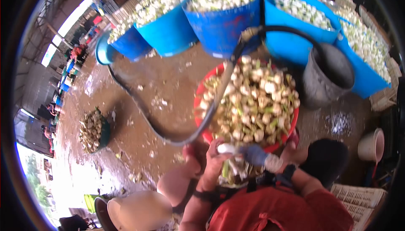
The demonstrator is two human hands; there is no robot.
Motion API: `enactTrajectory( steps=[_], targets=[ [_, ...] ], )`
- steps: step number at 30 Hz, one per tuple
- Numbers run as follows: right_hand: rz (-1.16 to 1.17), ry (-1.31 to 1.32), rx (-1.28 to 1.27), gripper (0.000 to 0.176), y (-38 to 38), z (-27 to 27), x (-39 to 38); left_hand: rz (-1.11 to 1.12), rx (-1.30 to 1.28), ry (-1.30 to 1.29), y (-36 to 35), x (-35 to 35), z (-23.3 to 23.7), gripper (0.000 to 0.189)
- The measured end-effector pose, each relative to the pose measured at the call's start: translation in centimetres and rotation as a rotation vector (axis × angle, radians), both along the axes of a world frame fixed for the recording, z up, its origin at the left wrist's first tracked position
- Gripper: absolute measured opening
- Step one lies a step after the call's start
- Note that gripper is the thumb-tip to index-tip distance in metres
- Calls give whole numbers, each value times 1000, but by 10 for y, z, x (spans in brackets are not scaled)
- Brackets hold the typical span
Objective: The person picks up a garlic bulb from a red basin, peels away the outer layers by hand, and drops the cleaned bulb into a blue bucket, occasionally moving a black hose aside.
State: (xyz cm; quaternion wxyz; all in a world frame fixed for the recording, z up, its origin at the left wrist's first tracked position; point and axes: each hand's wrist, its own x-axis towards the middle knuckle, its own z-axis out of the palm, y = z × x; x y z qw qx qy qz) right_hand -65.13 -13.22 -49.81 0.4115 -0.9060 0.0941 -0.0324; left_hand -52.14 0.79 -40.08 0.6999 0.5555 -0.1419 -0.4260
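My left hand [216, 160] is bare and closed around a white garlic-like bulb [226, 148]. Against the right end of that bulb is my right hand [254, 155], in a blue glove; its fingers are curled and blurred, and whatever they hold is hidden. Just beyond both hands stands a red tub [200, 123], heaped with brownish, stalked bulbs [258, 104]. Below the hands, close to my body, lie pale bulbs and green stalks [232, 169], partly covered by my right forearm.
A black hose [147, 123] loops over the red tub and across the wet floor [130, 146]. Blue tubs [223, 26] of white bulbs line the back. A grey bucket [322, 81] stands right, a bulb-filled basket [104, 134] left. Beside me is another person's leg [175, 184].
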Motion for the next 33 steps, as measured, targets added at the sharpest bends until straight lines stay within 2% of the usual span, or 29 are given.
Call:
enactTrajectory(
  steps=[1, 3, 4, 5, 7, 8, 9, 11, 14, 15, 16, 17, 18, 19, 20, 21, 22, 23, 25, 26, 27, 28, 29, 30, 31, 32, 33],
  targets=[
    [26, -52, 162, 29, 2, -4, 0, 89, 18, 75, -1, -1, 12, 54],
    [-157, 93, 1114, 39, -1, 10, 3, 202, 15, -76, -4, 1, 11, 40],
    [-168, 115, 1495, 43, -1, 53, 5, 259, 52, -113, -6, 0, 1, 33],
    [-119, 141, 1646, 45, -4, 69, 6, 260, 115, -217, -7, -1, 0, 34],
    [136, 180, 1821, 32, -5, 40, 19, 220, 217, -406, -10, -8, -3, 34],
    [-167, 320, 1484, 32, 3, 65, 19, 263, 169, -360, -15, -11, -1, 33],
    [0, 54, 834, 30, 6, 56, 17, 256, 161, -358, -14, -10, -3, 33],
    [162, -168, 356, 36, 0, 60, 19, 168, 227, -225, -9, -2, -3, 34],
    [254, -168, 279, 30, -8, 64, 29, 188, 180, -145, -9, -4, 7, 30],
    [250, -169, 275, 30, -8, 71, 30, 216, 124, -125, -11, -3, 8, 29],
    [190, -60, 518, 25, -7, 78, 27, 250, 93, -241, -12, -2, 1, 30],
    [126, 49, 759, 21, -6, 85, 28, 243, 88, -240, -10, -3, -1, 30],
    [5, 277, 1379, 21, -6, 82, 30, 290, 97, -222, -8, -2, -1, 30],
    [-32, 372, 1278, 23, -4, 84, 31, 327, 105, -203, -9, -1, 0, 29],
    [75, 187, 925, 24, -3, 74, 31, 340, 134, -254, -12, -2, 16, 27],
    [174, 20, 560, 25, -3, 72, 31, 377, 53, -364, -16, 2, 8, 26],
    [95, 177, 738, 27, 0, 70, 28, 339, 64, -290, -13, 3, 3, 28],
    [79, 172, 735, 27, -3, 67, 26, 303, 78, -220, -13, 2, 9, 29],
    [170, -68, 652, 27, -9, 58, 23, 228, 53, -137, -16, 0, 14, 30],
    [91, 225, 1390, 25, -20, 71, 25, 170, 39, -52, -15, -1, 14, 32],
    [186, 146, 1079, 23, -33, 98, 24, 167, 54, -43, -14, -1, 11, 32],
    [21, 61, 1158, 19, -42, 99, 26, 55, 150, -66, -14, 3, 8, 31],
    [-173, 161, 1145, 19, -64, 132, 29, -53, 255, -79, -11, 4, 4, 31],
    [-209, 52, 1211, 18, -103, 117, 32, -64, 253, -78, -9, 4, 0, 31],
    [-179, -151, 1441, 22, -136, 147, 41, -73, 249, -78, -9, 6, -1, 31],
    [-75, -189, 1677, 27, -208, 119, 52, -32, 252, -65, -9, 4, 0, 30],
    [-460, -643, 1306, 31, -207, 192, 58, 6, 249, -60, -11, 2, 1, 29]
  ],
)
